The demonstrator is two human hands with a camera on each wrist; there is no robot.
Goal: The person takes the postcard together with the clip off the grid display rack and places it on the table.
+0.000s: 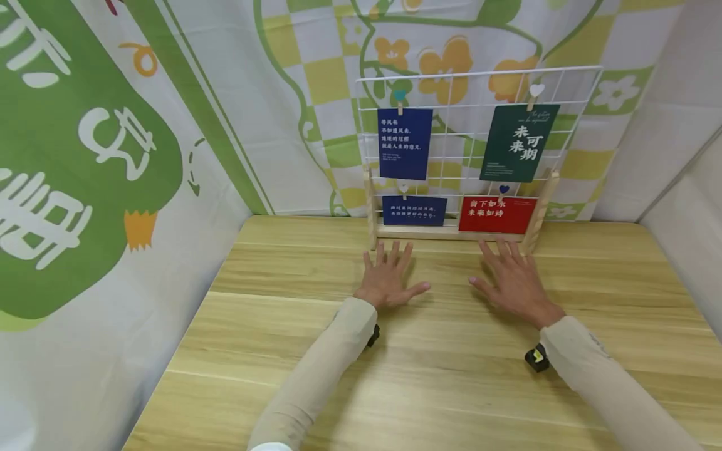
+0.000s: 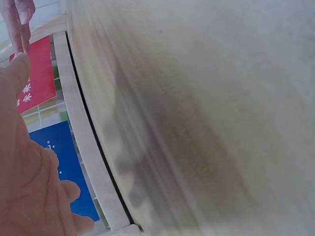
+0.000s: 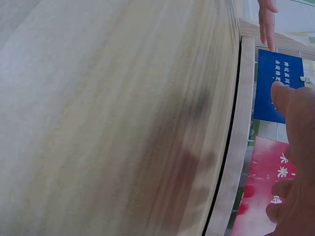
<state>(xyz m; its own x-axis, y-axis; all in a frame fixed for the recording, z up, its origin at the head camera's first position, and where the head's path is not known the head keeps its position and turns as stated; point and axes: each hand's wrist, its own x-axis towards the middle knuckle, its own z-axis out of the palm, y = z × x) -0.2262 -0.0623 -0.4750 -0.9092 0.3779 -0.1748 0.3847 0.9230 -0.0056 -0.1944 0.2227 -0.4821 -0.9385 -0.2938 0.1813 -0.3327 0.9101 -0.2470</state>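
A white wire grid rack (image 1: 458, 130) with a wooden base stands at the back of the table. Clipped to it are a tall blue card (image 1: 403, 160), a green card (image 1: 516, 164), a wide blue card (image 1: 414, 217) and a red card (image 1: 479, 223). My left hand (image 1: 387, 280) is in front of the wide blue card, fingers spread and holding nothing. Before the red card is my right hand (image 1: 514, 282), its fingers also spread and nothing in it. Both wrist views show hand shadows on the wood, and whether the palms touch it I cannot tell.
The wooden table (image 1: 271, 351) runs to a printed curtain (image 1: 316, 106) behind the rack. Small heart-topped clips, such as the white one (image 1: 536, 91), hold the cards. A green-and-white printed cloth (image 1: 186, 250) hangs along the left side.
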